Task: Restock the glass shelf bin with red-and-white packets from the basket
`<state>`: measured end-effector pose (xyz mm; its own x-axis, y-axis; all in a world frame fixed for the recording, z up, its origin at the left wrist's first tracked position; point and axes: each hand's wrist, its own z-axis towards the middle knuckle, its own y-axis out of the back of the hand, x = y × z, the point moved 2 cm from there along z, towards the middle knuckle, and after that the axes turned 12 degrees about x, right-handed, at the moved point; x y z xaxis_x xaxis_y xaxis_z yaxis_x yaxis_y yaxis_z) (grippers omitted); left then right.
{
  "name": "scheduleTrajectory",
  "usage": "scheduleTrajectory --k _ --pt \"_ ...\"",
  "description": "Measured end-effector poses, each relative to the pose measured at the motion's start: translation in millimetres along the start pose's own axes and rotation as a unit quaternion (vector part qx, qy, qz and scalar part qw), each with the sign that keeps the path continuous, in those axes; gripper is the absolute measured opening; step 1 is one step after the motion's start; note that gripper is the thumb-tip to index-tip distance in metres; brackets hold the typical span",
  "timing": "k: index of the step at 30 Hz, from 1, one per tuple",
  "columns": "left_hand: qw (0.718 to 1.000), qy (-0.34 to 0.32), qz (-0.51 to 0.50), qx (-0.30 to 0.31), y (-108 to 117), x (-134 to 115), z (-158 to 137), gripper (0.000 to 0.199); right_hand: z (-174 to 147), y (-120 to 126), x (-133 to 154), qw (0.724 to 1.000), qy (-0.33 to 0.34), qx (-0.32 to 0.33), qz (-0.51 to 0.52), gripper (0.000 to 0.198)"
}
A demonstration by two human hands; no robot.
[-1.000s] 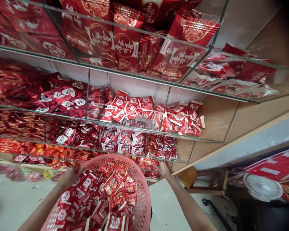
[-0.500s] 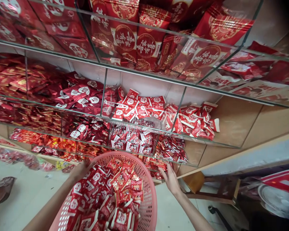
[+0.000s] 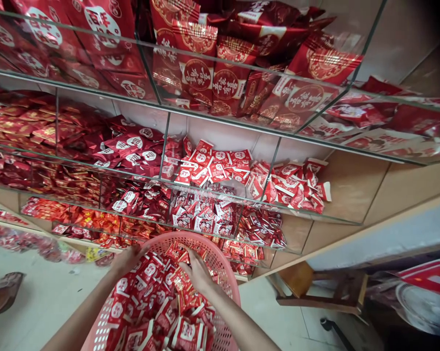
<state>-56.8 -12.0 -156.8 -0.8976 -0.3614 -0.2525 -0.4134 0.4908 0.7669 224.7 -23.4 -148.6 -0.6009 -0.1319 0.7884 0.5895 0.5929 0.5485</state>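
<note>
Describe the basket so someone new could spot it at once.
Below the glass shelves of red packets, look to the bottom middle. There, between two forearms, is the basket, left hand at its rim, right hand over its load. Unlike the clear shelves, it is pink and dotted with holes.

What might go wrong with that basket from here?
The pink basket may tip: only the left hand is at its rim, while the right hand is inside. In this view its far rim appears near the lower glass shelf edge, so a bump seems possible. Gold-printed packets lie beside white-labelled packets, so they could get mixed.
</note>
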Motion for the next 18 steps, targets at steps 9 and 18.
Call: scheduleTrajectory --k 9,18 --pt "1.000 -0.009 -0.009 -0.003 -1.5 3.0 4.3 0.046 11.9 -10.1 -3.1 0.984 0.058 -0.002 -0.168 0.055" --pt "1.000 -0.016 -0.011 -0.007 1.2 -1.2 -0.4 0.045 3.9 -13.3 -9.7 0.955 0.033 -0.070 -0.286 0.048"
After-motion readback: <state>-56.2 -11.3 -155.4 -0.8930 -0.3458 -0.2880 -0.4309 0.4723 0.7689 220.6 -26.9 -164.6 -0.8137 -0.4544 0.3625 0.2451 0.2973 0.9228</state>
